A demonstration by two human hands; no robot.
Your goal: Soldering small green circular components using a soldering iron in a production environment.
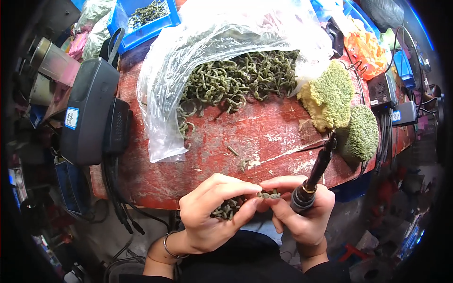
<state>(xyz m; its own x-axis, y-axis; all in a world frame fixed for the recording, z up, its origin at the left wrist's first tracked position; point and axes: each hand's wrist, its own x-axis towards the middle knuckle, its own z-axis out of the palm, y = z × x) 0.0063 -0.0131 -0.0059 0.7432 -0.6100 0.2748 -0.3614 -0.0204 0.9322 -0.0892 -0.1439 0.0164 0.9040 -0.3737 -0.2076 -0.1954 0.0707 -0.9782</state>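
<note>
My left hand [214, 212] is closed around a bunch of short green curled stem pieces [228, 208]. Its thumb and forefinger pinch at a small green knobbly piece [270, 194], which the fingertips of my right hand [302, 212] also touch. Across the right hand lies a dark pen-shaped tool [319, 170], much like a soldering iron. Its thick collar rests by the thumb, and its thin end points away toward a yellow-green spongy clump [330, 94]. Beyond my hands, a heap of green curled stems [236, 80] spills from a clear plastic bag [163, 118].
The worn red tabletop [222, 141] carries a loose stem [232, 150]. A second green spongy clump [361, 134] is at right, near a black box [381, 89] with cables. At left stands a dark grey device [89, 113]; behind is a blue bin [123, 40].
</note>
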